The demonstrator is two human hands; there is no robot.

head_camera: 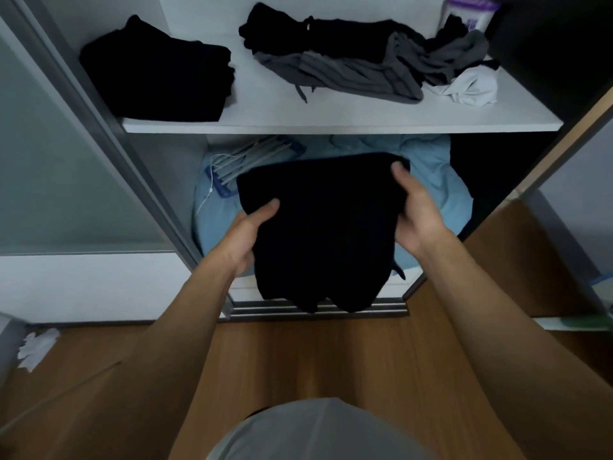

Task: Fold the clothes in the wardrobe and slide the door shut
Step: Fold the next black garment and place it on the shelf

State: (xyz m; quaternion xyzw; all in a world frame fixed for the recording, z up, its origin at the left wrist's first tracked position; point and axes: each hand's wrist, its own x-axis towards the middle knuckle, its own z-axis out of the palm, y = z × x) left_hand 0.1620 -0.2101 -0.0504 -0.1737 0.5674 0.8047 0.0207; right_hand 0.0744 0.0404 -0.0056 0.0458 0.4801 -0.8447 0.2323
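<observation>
Before the open wardrobe, left hand (253, 232) and right hand (413, 207) grip the folded black garment (323, 230) between them.

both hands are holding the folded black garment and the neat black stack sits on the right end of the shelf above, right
No. The head view shows the neat black stack on the left end of the shelf. The left hand and right hand do hold the folded black garment.

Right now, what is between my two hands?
A folded black garment, held at its sides by the left hand and the right hand, in the head view.
</observation>
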